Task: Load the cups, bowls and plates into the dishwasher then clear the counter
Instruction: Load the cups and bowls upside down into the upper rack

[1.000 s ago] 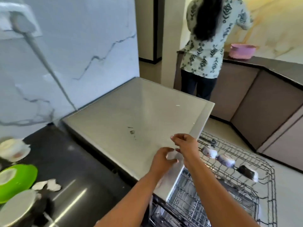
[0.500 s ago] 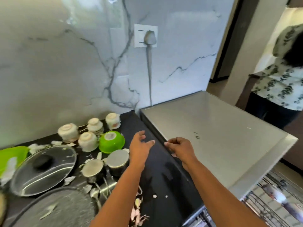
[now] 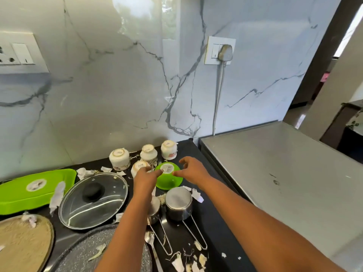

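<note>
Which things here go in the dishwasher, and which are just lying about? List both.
For loading: four upturned white ceramic cups; upturned green plastic bowl; two steel cups with wire handles.
Lying about: round glass pan lid; green plastic tray; grey wall plug.

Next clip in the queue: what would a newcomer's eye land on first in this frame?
The left hand and right hand flank an upside-down green bowl mid-way along the black counter, neither gripping it. Just behind it, a cluster of white cups stands upside down by the marble wall. To the left lie a glass lid and a green tray, with peel scraps scattered about.
</note>
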